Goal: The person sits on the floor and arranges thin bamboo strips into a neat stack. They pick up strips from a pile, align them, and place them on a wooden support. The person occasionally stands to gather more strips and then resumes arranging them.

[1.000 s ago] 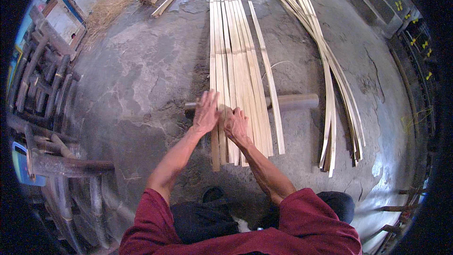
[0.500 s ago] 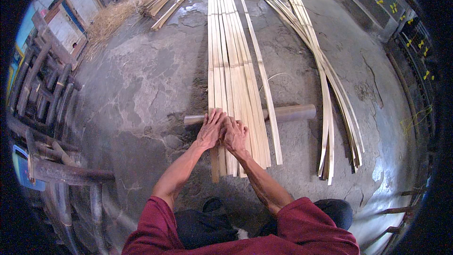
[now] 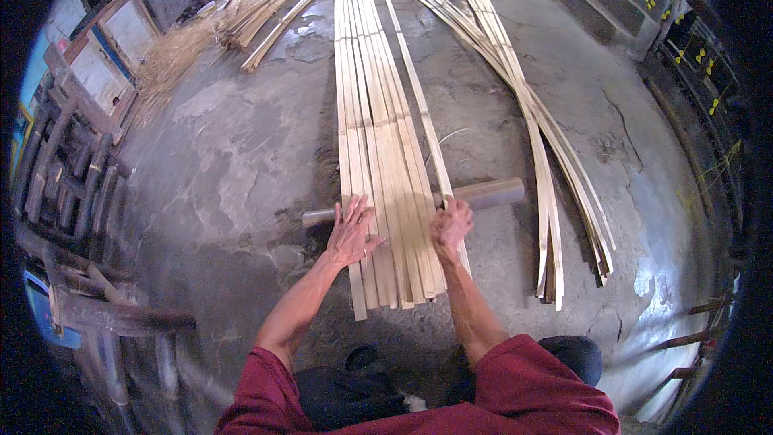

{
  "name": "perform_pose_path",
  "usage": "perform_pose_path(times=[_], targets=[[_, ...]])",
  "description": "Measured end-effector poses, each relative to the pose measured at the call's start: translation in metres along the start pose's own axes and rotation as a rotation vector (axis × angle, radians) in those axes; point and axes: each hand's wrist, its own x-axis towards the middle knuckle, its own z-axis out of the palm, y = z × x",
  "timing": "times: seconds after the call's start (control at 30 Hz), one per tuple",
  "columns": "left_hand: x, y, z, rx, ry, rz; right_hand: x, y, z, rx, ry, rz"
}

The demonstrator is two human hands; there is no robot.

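Observation:
Long pale bamboo strips [image 3: 386, 161] lie side by side in front of me, running away across the floor. Beneath their near part a round bamboo pole [image 3: 495, 192] lies crosswise. My left hand [image 3: 351, 234] rests open on the left strips, fingers spread, with a ring showing on one finger. Along the right side runs a single narrow bamboo strip [image 3: 419, 97], apart from the row at its far end. My right hand [image 3: 452, 225] is closed around this strip, just above the pole; its fingertips are partly hidden.
A crossed bundle of strips [image 3: 531, 113] lies to the right. More strips [image 3: 298, 0] and straw-like shavings [image 3: 181, 52] are at the far left. A dark pole rack [image 3: 72, 169] stands left on the concrete floor [image 3: 233, 137].
My right hand has moved right, from the middle of the row to the single strip, and closed on it. My left hand has shifted slightly and spread its fingers.

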Motion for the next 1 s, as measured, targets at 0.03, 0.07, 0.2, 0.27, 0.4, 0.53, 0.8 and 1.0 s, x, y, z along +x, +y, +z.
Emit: perform_pose_path(times=[0.03, 0.07, 0.2, 0.27, 0.4, 0.53, 0.8, 1.0], targets=[[0.002, 0.001, -0.001, 0.02, -0.002, 0.041, 0.0, 0.009, -0.007, -0.08, -0.026, 0.048], [0.006, 0.003, 0.0, -0.005, -0.002, 0.073, -0.001, 0.016, -0.013, -0.18, -0.098, 0.133], [0.013, 0.011, 0.006, -0.016, -0.048, 0.115, -0.005, 0.023, -0.026, 0.17, -0.413, 0.32], [0.014, 0.014, 0.008, -0.048, -0.079, 0.075, -0.004, 0.023, -0.026, 0.238, -0.35, 0.24], [0.014, 0.016, 0.006, -0.014, -0.092, 0.058, 0.004, 0.027, -0.021, 0.319, -0.242, 0.147], [0.015, 0.019, 0.005, -0.021, -0.098, 0.033, 0.016, 0.03, -0.018, 0.625, -0.263, 0.221], [0.02, 0.023, 0.01, -0.034, -0.125, -0.019, 0.045, 0.037, -0.053, 0.933, -0.691, 0.439], [0.026, 0.035, 0.01, -0.068, -0.14, -0.159, 0.044, 0.023, -0.06, 1.094, -0.723, 0.382]])
